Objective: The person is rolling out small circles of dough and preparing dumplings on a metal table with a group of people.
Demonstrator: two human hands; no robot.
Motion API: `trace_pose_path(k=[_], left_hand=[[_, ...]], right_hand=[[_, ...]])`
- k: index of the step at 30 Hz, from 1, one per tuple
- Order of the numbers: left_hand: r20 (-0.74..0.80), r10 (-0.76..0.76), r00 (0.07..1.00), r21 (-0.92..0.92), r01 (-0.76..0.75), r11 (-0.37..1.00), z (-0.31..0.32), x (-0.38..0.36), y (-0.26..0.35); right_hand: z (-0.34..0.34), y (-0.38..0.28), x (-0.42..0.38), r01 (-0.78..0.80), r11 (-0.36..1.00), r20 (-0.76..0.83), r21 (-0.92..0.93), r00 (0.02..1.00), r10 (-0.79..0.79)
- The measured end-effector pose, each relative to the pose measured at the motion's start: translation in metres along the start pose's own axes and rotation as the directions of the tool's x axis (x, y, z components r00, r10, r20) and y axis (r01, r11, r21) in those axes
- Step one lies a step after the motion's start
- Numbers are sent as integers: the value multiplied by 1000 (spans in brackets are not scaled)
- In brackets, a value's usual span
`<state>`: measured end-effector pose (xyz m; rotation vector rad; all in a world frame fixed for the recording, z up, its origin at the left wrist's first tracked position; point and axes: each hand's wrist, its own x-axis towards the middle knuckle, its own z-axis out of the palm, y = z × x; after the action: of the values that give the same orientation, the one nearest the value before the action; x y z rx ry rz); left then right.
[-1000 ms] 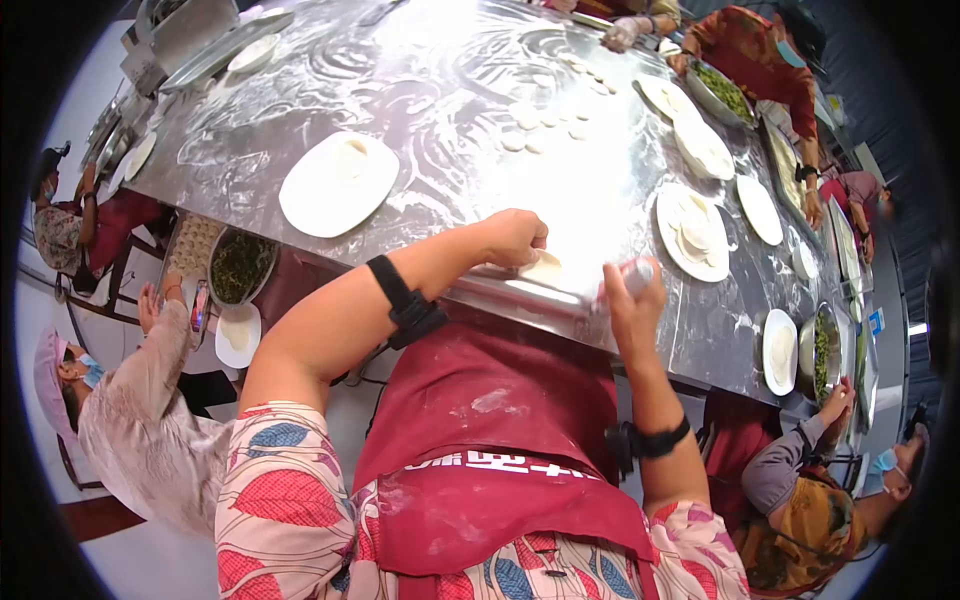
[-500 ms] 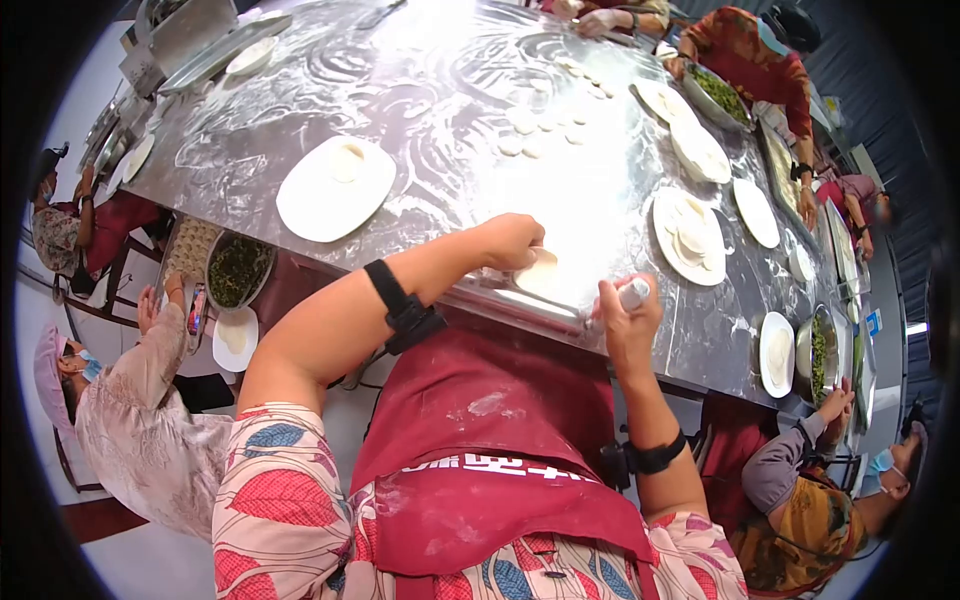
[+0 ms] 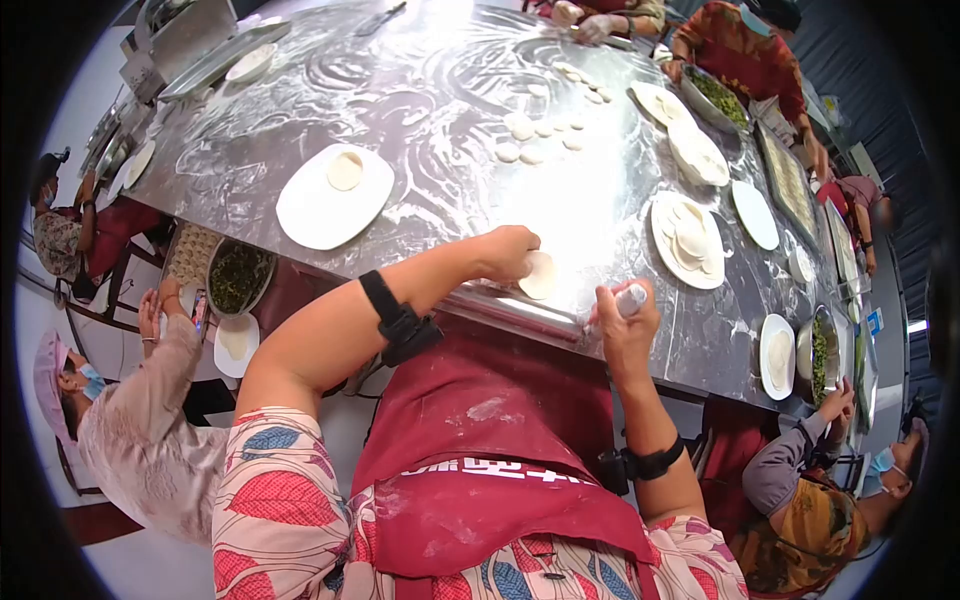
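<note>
My left hand is closed on the left edge of a thin round dough wrapper near the table's front edge. To the right, my right hand is wrapped round a floured rolling pin, whose pale end sticks up out of the fist. The pin is apart from the wrapper. A white plate with one round wrapper on it lies to the left. Beyond my right hand stands a white plate with several stacked wrappers.
Several small dough pieces lie farther back on the floured metal table. More plates and a bowl of green filling stand at the right. Co-workers sit at both sides, with a person's hands near a tray of dumplings.
The wrapper under my left hand has turned and now lies flatter, showing its round face. My right hand has barely moved. At the back right, a co-worker's arm has shifted off the tray.
</note>
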<state>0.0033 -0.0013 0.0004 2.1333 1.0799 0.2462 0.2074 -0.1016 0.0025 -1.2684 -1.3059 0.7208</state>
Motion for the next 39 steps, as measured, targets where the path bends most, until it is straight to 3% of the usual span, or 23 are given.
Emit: trace_pose_path(k=[5, 7, 10, 13, 16, 19, 23, 25, 29, 32, 34, 37, 39], left_hand=[[-57, -40, 998, 34, 42, 999, 3, 15, 10], [-61, -50, 997, 60, 54, 997, 3, 18, 12], [-12, -41, 999, 105, 42, 994, 3, 14, 13], [2, -28, 1000, -22, 28, 999, 2, 6, 3], [-15, 38, 999, 21, -38, 999, 3, 7, 7], [-136, -23, 990, 32, 28, 999, 6, 20, 9], [-24, -17, 1000, 15, 18, 1000, 5, 17, 9], [-47, -42, 998, -46, 40, 998, 7, 15, -1], [34, 8, 999, -115, -4, 993, -1, 1, 3], [-94, 30, 995, 1, -30, 1000, 0, 10, 0], [-93, -21, 995, -18, 19, 1000, 1, 12, 4], [-90, -47, 995, 12, 48, 999, 10, 14, -1], [-99, -74, 992, 150, 89, 985, 13, 3, 12]], right_hand=[[24, 13, 65, 97, 984, -26, -150, 994, -102], [26, 8, 68, 87, 991, -14, -106, 996, -89], [12, -11, 32, 1, 996, -24, -94, 1000, -3], [0, 0, -4, 8, 1000, -21, -13, 1000, -8], [12, -2, 35, 36, 999, -13, -35, 999, -36], [27, 13, 72, 90, 989, -3, -120, 996, -91], [11, 1, 37, 25, 998, 3, -49, 1000, -25], [1, -3, 8, 11, 998, -12, -70, 1000, -12], [4, 6, 17, 32, 999, -4, -45, 999, -32], [23, 11, 68, 84, 994, 7, -73, 996, -84], [32, 9, 79, 74, 994, 1, -83, 997, -74], [17, 8, 53, 86, 996, -5, -26, 996, -86], [8, -2, 22, 18, 992, -31, -123, 999, -22]])
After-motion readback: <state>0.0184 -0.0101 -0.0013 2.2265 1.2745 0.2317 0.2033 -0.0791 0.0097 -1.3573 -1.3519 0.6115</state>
